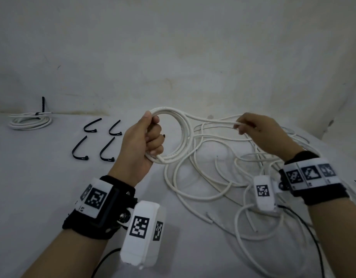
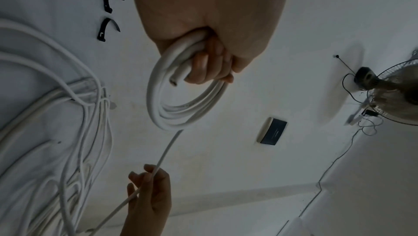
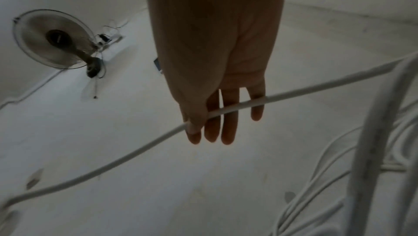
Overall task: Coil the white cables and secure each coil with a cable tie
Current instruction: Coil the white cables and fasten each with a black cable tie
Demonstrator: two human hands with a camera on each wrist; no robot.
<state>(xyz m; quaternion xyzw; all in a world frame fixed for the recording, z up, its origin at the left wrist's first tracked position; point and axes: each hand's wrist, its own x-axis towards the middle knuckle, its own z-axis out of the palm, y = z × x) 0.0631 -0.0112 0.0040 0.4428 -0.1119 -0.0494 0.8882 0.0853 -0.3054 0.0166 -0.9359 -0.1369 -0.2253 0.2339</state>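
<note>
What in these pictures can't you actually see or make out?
- How many loops the coil has: head view, the left hand covers one side.
- How many cables are in the pile, and where they end: head view, strands overlap and run off the right edge.
- Right hand details: right wrist view, too dark.
- How the tie on the done coil is fastened: head view, too small.

A part-wound coil [image 1: 173, 137] of white cable stands upright in several round loops, its cut end poking out near the bottom. From it one strand [image 1: 213, 123] runs right to the loose cable tangle [image 1: 223, 177] sprawled on the desk. Left of the coil lie four black cable ties [image 1: 96, 141], each bent, and farther left a finished coil [image 1: 30, 120], flat and tied.
</note>
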